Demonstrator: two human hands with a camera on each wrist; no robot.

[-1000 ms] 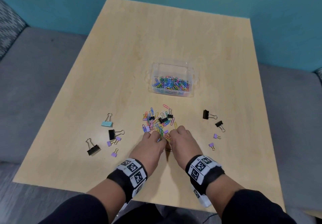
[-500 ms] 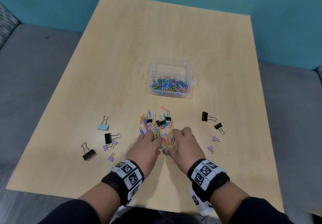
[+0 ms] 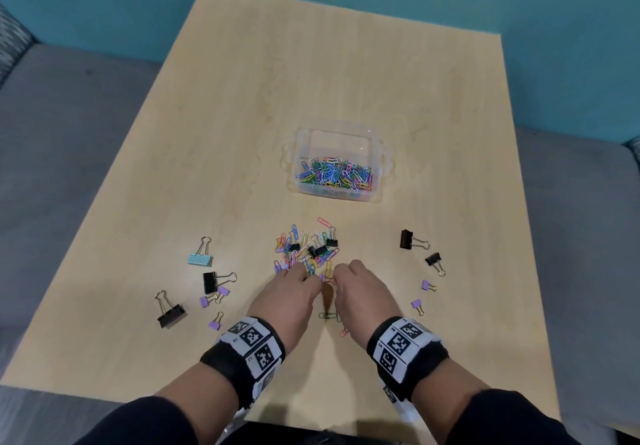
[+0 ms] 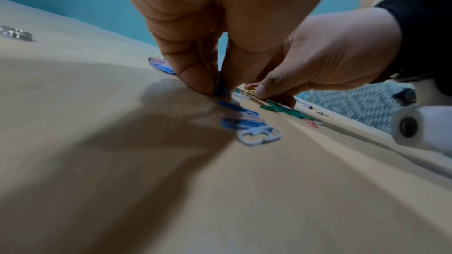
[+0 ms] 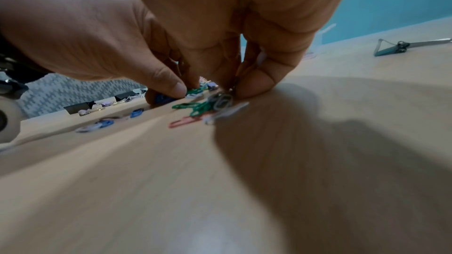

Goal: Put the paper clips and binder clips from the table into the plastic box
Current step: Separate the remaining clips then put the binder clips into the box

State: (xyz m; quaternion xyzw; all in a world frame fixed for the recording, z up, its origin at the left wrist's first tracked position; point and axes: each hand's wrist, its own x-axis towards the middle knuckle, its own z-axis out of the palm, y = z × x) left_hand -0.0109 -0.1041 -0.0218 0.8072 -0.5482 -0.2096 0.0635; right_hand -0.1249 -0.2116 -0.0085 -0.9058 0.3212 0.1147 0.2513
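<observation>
A clear plastic box [image 3: 381, 167] mid-table holds many coloured paper clips [image 3: 334, 176]. Nearer me lies a loose pile of paper clips [image 3: 304, 249] mixed with small black binder clips [image 3: 320, 250]. My left hand [image 3: 304, 276] and right hand [image 3: 341, 271] sit side by side at the pile's near edge, fingers curled down. In the left wrist view my left hand [image 4: 217, 86] pinches clips against the table. The right hand [image 5: 232, 90] pinches a bunch too. Green clips [image 5: 195, 107] and a pink clip [image 5: 183, 122] lie under the palms.
Binder clips are scattered left of my hands: a light blue one [image 3: 200, 259], black ones [image 3: 209, 282] [image 3: 170, 315] and small purple ones [image 3: 204, 301]. On the right lie black ones [image 3: 407, 238] [image 3: 433, 258] and purple ones [image 3: 425, 284]. The table's near edge [image 3: 104, 394] is close behind my wrists.
Both hands raked part of the pile toward me and drew closer together. A few clips now lie between my wrists. The box and outer binder clips stayed put.
</observation>
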